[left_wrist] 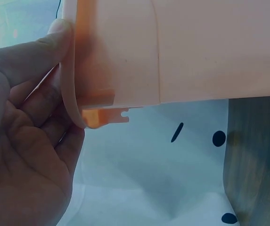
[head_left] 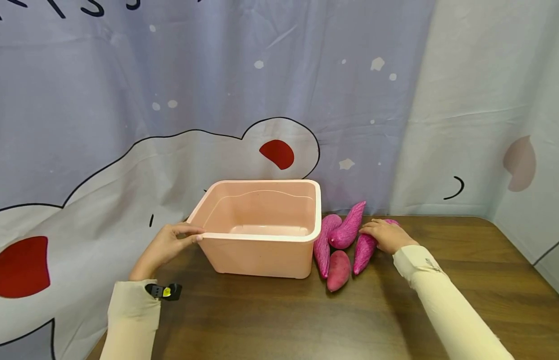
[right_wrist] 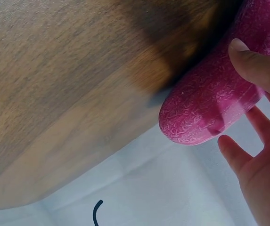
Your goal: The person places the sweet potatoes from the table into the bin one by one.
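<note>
On the table stands a pink plastic tub [head_left: 261, 259], its top facing up and the inside bare in the head view. My left hand [head_left: 165, 246] pinches the tub's left rim; the left wrist view shows the thumb [left_wrist: 59, 35] on the rim and the other fingers bent behind it. To the right of the tub, my right hand [head_left: 387, 236] grips a purple sweet potato [head_left: 364, 254] lying on the table. Thumb and fingers lie on opposite sides of that sweet potato [right_wrist: 200, 103] in the right wrist view; the palm covers part of it in the head view.
Three more sweet potatoes lie close together between the tub and my right hand: a long one [head_left: 322, 250] against the tub, a pointed one [head_left: 347, 232] behind and a smooth reddish one [head_left: 339, 272] in front. A printed curtain [head_left: 216, 90] hangs behind the wooden table [head_left: 270, 320].
</note>
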`<move>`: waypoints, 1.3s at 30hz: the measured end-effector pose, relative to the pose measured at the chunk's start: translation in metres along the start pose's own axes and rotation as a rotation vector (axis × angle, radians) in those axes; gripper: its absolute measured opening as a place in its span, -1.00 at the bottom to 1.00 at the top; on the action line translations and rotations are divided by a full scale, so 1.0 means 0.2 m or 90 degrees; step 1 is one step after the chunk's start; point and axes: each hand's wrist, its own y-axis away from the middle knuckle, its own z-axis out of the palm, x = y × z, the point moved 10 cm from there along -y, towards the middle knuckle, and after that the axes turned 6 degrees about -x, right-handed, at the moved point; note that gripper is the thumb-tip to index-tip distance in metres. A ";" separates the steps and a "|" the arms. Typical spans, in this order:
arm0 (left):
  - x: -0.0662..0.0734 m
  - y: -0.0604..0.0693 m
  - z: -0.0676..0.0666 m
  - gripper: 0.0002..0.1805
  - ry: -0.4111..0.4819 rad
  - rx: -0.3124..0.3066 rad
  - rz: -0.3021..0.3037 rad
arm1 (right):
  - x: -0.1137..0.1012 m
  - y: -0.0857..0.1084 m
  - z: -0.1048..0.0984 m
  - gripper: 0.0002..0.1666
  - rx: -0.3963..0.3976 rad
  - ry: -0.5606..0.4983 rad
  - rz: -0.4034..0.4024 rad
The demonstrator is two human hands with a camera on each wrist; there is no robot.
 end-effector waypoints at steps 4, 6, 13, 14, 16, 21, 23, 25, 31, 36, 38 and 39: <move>0.00 0.01 0.00 -0.73 0.010 -0.001 -0.008 | 0.00 0.01 0.00 -0.43 -0.002 -0.005 0.003; 0.00 0.01 0.00 -0.73 0.007 0.001 -0.007 | 0.01 0.01 0.00 -0.41 -0.002 -0.005 0.011; 0.02 -0.01 -0.01 -0.75 -0.027 0.004 0.006 | 0.02 0.04 0.00 -0.39 -0.023 -0.010 0.011; 0.02 -0.01 -0.01 -0.75 -0.030 0.005 0.009 | 0.02 0.05 0.00 -0.40 -0.027 -0.009 0.008; 0.03 -0.02 -0.01 -0.76 -0.034 0.006 0.016 | 0.03 0.06 0.01 -0.41 -0.032 -0.003 0.005; 0.06 -0.01 -0.01 -0.79 -0.053 0.019 0.037 | 0.04 0.08 0.02 -0.41 -0.034 0.014 -0.002; 0.06 0.00 -0.01 -0.80 -0.056 0.023 0.042 | 0.05 0.09 0.02 -0.41 -0.035 0.017 -0.002; 0.07 0.00 -0.01 -0.80 -0.060 0.030 0.047 | 0.05 0.09 0.01 -0.41 -0.033 0.020 -0.004; 0.07 0.01 -0.02 -0.78 -0.063 0.058 0.058 | 0.06 0.10 -0.03 -0.40 0.000 0.041 -0.023; 0.08 0.01 -0.01 -0.79 -0.054 0.068 0.090 | 0.06 0.11 -0.05 -0.39 0.019 0.056 -0.044; 0.08 0.01 -0.01 -0.81 -0.057 0.068 0.104 | 0.06 0.12 -0.06 -0.39 0.029 0.052 -0.049; 0.08 0.01 0.00 -0.81 -0.057 0.068 0.110 | 0.06 0.12 -0.07 -0.39 0.034 0.050 -0.051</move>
